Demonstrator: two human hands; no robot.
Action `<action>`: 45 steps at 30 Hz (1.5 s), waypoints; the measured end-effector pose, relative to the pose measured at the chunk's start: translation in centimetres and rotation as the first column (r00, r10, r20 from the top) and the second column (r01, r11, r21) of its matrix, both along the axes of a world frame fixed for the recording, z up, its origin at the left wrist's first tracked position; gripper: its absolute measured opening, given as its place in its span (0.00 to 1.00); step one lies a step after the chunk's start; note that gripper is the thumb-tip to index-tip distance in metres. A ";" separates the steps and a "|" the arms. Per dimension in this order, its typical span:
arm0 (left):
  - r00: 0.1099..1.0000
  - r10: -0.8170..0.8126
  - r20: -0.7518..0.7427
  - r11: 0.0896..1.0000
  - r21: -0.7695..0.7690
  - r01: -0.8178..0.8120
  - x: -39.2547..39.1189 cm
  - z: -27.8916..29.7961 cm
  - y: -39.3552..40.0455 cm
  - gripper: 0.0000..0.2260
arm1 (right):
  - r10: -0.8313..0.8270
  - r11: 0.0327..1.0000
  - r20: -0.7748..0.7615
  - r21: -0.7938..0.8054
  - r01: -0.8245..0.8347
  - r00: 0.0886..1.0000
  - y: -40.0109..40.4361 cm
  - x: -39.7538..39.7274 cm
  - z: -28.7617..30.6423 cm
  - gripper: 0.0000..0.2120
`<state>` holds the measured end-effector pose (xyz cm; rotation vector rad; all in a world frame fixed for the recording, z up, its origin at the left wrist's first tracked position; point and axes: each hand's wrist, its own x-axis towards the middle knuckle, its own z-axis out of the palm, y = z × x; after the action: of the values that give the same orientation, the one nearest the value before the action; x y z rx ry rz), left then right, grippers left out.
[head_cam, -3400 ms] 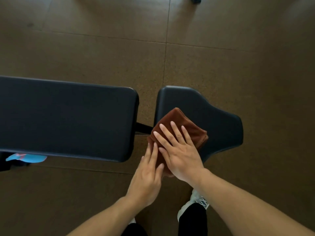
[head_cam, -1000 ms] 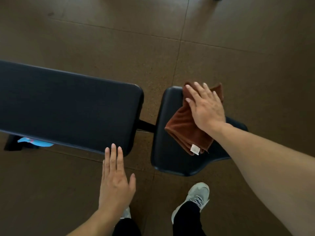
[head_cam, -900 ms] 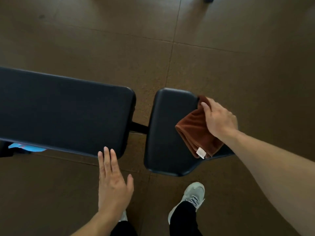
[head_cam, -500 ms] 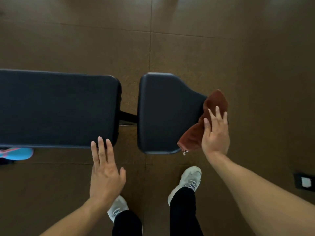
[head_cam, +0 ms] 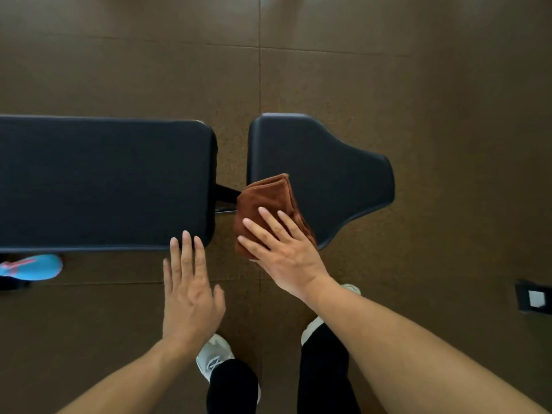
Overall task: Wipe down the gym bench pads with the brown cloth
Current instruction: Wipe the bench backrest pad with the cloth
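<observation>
Two black bench pads lie side by side below me: a long back pad [head_cam: 104,183] on the left and a shorter tapered seat pad [head_cam: 322,174] on the right. The folded brown cloth [head_cam: 263,201] lies on the seat pad's near left corner, overhanging the gap. My right hand [head_cam: 283,252] presses flat on the cloth with straight fingers. My left hand [head_cam: 188,291] is flat and straight-fingered, its fingertips at the near right corner of the back pad.
A black metal frame bar [head_cam: 225,194] joins the two pads across the gap. A blue and pink object [head_cam: 33,267] shows under the back pad at the left. A small dark floor fitting [head_cam: 534,297] sits at the right. My shoes [head_cam: 213,354] stand on the brown tiled floor.
My right hand has slid the cloth from the seat pad's narrow right end back to its near left corner. The left hand has stayed near the back pad's corner.
</observation>
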<state>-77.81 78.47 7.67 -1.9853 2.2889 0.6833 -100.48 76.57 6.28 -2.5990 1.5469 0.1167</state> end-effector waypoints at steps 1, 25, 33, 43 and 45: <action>1.000 -0.013 0.008 1.000 -0.001 0.013 -0.2 0.1 0.1 0.48 | 0.015 1.000 -0.011 0.002 -0.015 1.000 -0.2 -0.3 -0.1 0.28; 0.994 0.047 0.101 0.999 -0.027 -0.045 -22.5 0.1 -9.7 0.37 | -0.795 0.537 0.145 0.621 0.572 0.589 -14.5 -23.1 4.4 0.26; 0.990 0.036 0.133 0.999 -0.006 -0.036 -22.5 0.0 -10.0 0.37 | -0.591 0.724 0.347 0.626 0.289 0.729 -21.6 -17.6 3.5 0.26; 0.997 -0.025 0.073 0.985 0.171 0.012 -22.1 1.7 -11.1 0.43 | -0.542 0.739 0.465 0.661 0.133 0.700 -21.5 -20.0 2.9 0.23; 0.996 -0.042 0.084 0.979 0.201 0.024 -21.8 2.1 -11.2 0.47 | -0.576 0.716 0.402 0.668 0.203 0.712 -19.7 -20.9 3.1 0.23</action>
<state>-99.64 67.30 9.78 -1.8455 2.1061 0.7731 -121.37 56.88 9.40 -1.5400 1.4849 -0.2139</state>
